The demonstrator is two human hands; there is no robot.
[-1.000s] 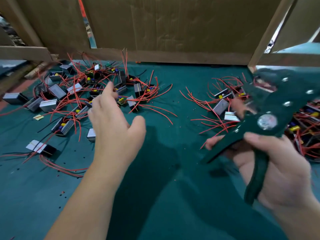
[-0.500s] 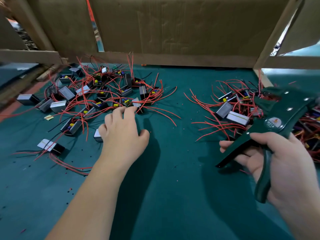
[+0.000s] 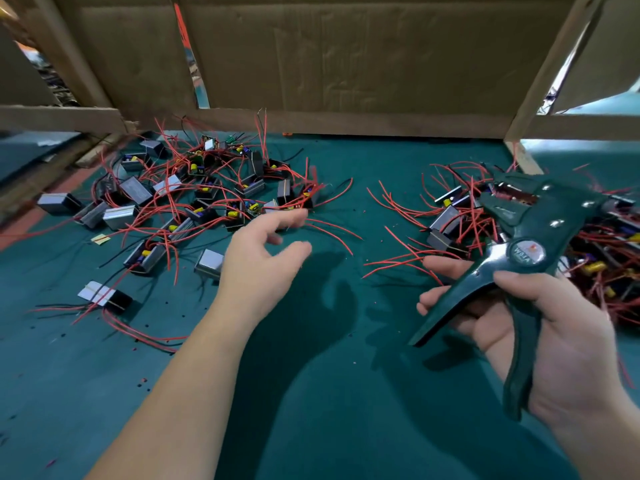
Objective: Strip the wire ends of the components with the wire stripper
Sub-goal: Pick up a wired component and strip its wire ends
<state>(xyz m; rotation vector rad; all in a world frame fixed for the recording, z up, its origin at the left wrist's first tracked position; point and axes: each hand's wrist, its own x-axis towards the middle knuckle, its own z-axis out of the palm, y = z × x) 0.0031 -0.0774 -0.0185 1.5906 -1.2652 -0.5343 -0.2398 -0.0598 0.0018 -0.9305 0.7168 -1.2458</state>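
Two hands: right hand [image 3: 540,327] fingers clamp the wire stripper [image 3: 519,258]; left hand [image 3: 263,258] fingers apart, seemingly empty, blurred.

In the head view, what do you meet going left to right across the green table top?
Left pile of components → empty left hand → bare green mat → loose red wire ends → wire stripper gripped in the right hand.
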